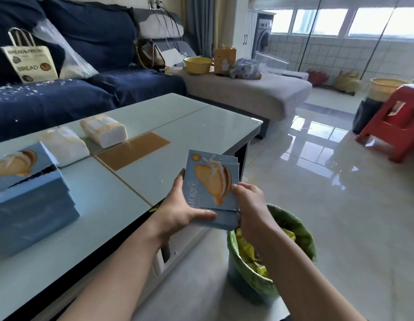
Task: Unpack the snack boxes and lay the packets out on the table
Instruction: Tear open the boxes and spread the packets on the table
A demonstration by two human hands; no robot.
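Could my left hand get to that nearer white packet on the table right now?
Probably not yet: the left hand grips the blue snack box. The path over the table to the white packet looks free otherwise.

A blue snack box (211, 188) is held upright past the table's edge; two white packets (104, 129) lie on the table (189, 126).

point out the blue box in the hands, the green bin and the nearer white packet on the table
blue box (211, 186), head view, on its printed front face
green bin (294, 225), head view, on the far inner rim
white packet (63, 142), head view, on its top face
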